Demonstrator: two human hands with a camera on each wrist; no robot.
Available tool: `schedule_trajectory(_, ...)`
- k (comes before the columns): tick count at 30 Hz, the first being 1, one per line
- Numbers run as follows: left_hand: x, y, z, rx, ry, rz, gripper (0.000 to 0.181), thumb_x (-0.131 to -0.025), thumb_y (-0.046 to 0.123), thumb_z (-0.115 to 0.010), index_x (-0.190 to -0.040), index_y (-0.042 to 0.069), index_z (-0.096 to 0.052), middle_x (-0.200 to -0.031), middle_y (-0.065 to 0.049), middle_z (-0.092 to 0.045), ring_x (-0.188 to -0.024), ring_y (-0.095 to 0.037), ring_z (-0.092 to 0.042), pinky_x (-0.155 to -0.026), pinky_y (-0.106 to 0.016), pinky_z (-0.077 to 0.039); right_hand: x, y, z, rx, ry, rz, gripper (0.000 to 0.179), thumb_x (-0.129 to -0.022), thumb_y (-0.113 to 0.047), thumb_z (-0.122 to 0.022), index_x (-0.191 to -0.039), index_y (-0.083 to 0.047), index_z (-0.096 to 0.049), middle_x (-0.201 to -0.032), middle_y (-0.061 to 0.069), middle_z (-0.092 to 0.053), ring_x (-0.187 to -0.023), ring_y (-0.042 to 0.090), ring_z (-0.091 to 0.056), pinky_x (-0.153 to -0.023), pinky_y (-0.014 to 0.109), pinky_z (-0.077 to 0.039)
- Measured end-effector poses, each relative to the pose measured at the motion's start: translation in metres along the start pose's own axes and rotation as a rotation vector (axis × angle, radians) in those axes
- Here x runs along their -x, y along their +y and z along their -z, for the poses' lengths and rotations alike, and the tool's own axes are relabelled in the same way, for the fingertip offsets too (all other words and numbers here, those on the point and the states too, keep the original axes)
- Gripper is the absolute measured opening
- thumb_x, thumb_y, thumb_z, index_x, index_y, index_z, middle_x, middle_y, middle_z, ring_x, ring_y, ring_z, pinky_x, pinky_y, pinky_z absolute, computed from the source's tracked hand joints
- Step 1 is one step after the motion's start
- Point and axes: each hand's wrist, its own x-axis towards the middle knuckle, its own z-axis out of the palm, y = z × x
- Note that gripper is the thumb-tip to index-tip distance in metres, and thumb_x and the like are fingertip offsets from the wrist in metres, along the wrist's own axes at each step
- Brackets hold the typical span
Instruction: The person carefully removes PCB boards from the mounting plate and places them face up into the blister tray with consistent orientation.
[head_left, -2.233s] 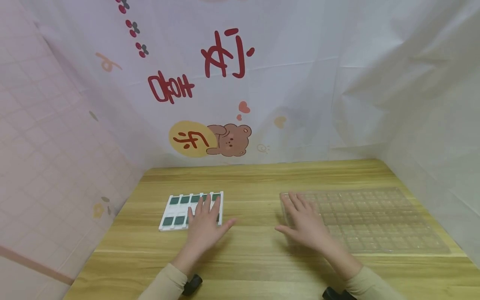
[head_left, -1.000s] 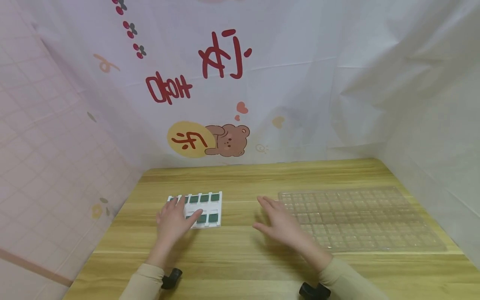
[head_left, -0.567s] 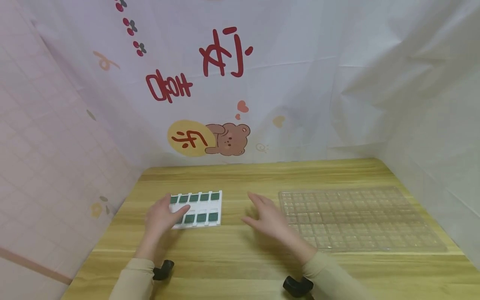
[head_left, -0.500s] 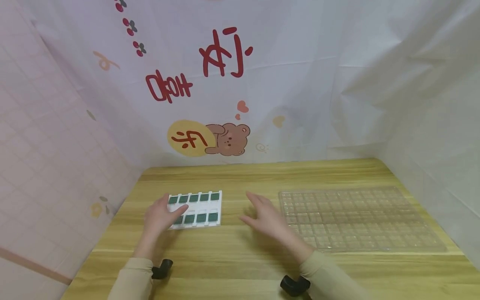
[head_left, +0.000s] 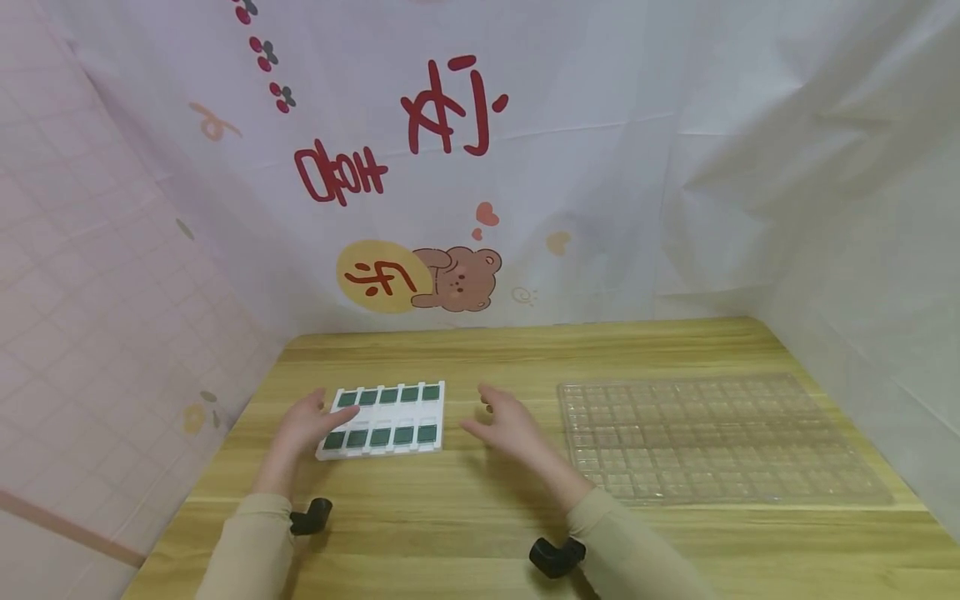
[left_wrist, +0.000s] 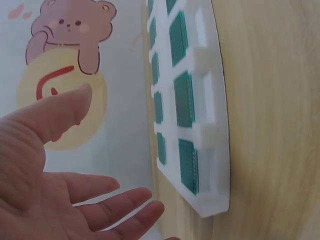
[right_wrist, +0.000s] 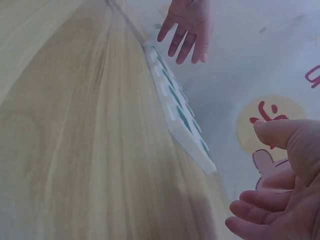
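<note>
A white tray (head_left: 390,414) lies on the left part of the table. Flat green rectangular pieces (left_wrist: 184,99) sit in its slots in two rows. My left hand (head_left: 302,427) is just off the tray's left end, thumb spread away from the straight fingers. Nothing is between them, as the left wrist view shows. Some way off the tray's right end is my right hand (head_left: 512,425). Its thumb and loosely bent fingers (right_wrist: 257,212) stand apart and hold nothing. Both palms face inward, with the tray between them.
A large clear plastic tray (head_left: 720,437) with many small compartments lies on the right of the wooden table (head_left: 450,533). White printed cloth (head_left: 600,167) hangs behind the table and along both sides. Each wrist carries a black mount (head_left: 557,557).
My left hand has slid left off the white tray, uncovering its green pieces. My right hand has come left, away from the clear tray. Both trays have stayed in place.
</note>
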Motion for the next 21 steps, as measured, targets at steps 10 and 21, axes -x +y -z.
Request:
schedule_trajectory(10,-0.011,-0.011,0.010,0.082,-0.050,0.032,0.092,-0.095,0.046,-0.062,-0.148,-0.016,-0.021,-0.144,-0.041,-0.032,-0.130,-0.055,-0.035,-0.104,-0.061,-0.034,-0.015,-0.001,-0.017,-0.055,-0.015,-0.073,0.072,-0.088,-0.027,-0.076,-0.143,0.007,-0.044,-0.123,0.023,-0.063,-0.109,0.034,-0.063,-0.090,0.045,-0.052)
schedule_trajectory(21,-0.025,-0.021,0.008,0.198,-0.058,0.120,0.080,-0.094,0.031,-0.067,-0.147,-0.013,-0.028,-0.142,-0.038,-0.038,-0.128,-0.050,-0.041,-0.096,-0.055,-0.045,-0.027,-0.010,-0.030,-0.068,-0.042,-0.135,0.071,-0.087,-0.028,-0.076,-0.142,0.007,-0.046,-0.120,0.024,-0.063,-0.112,0.036,-0.060,-0.095,0.048,-0.048)
